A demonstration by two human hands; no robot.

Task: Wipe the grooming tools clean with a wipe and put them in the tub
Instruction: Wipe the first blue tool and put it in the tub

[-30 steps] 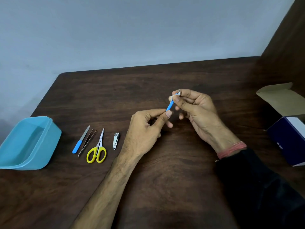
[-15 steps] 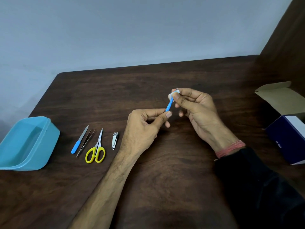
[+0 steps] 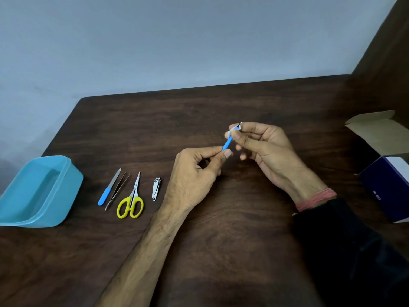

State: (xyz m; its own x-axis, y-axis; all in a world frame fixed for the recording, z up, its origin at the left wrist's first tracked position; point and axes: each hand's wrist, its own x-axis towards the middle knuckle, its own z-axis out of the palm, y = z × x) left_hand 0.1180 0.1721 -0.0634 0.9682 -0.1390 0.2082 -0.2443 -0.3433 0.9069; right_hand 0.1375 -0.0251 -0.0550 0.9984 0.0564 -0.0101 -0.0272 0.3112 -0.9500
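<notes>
We see the left hand [image 3: 194, 173] pinching the lower end of a blue-handled tool [image 3: 228, 144] above the table [image 3: 221, 251]. The right hand [image 3: 263, 147] pinches a small white wipe [image 3: 232, 131] around its upper end, hiding the tip. The tub [image 3: 37, 193], cut off at the left edge, sits left of the nail file [image 3: 109, 187], tweezers [image 3: 117, 190], scissors [image 3: 132, 200] and clipper [image 3: 156, 188]. A box [image 3: 389, 187] sits at the right edge.
</notes>
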